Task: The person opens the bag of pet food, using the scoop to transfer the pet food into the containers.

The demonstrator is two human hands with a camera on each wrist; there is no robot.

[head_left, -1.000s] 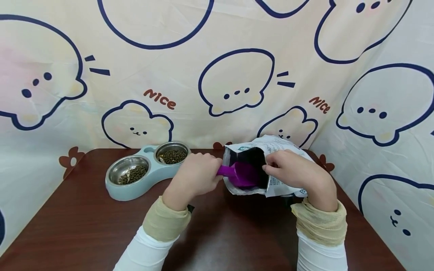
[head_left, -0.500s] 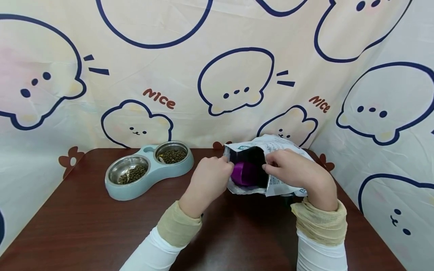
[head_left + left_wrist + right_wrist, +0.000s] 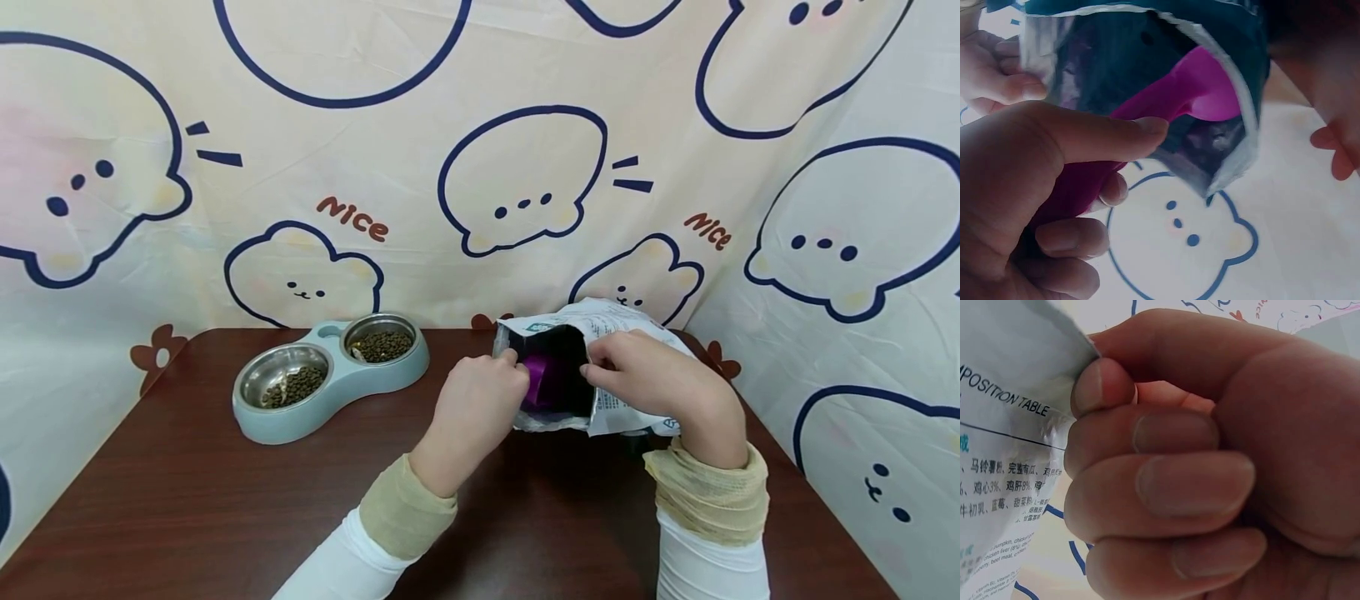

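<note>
My left hand (image 3: 480, 404) grips the handle of a purple scoop (image 3: 1207, 87), thumb laid along it in the left wrist view. The scoop's head reaches inside the mouth of a white pet food bag (image 3: 637, 321), which lies on its side with its dark opening toward the left. At the bag's near rim, my right hand (image 3: 652, 375) pinches the edge between thumb and forefinger, the other fingers curled in. Printed text shows on the bag's panel (image 3: 1010, 462) in the right wrist view. The bag's inner depth is dark, so its contents are hidden.
A light blue double feeder (image 3: 341, 383) stands at the back left of the brown table (image 3: 187, 500). Its two steel bowls, a left one (image 3: 262, 371) and a right one (image 3: 381, 320), each hold brown kibble. A cartoon-printed curtain (image 3: 420, 167) closes off the back and sides.
My left hand has moved right and slightly down, pushing the scoop deeper into the bag, so less purple shows. The right hand and the bag have stayed in place.
</note>
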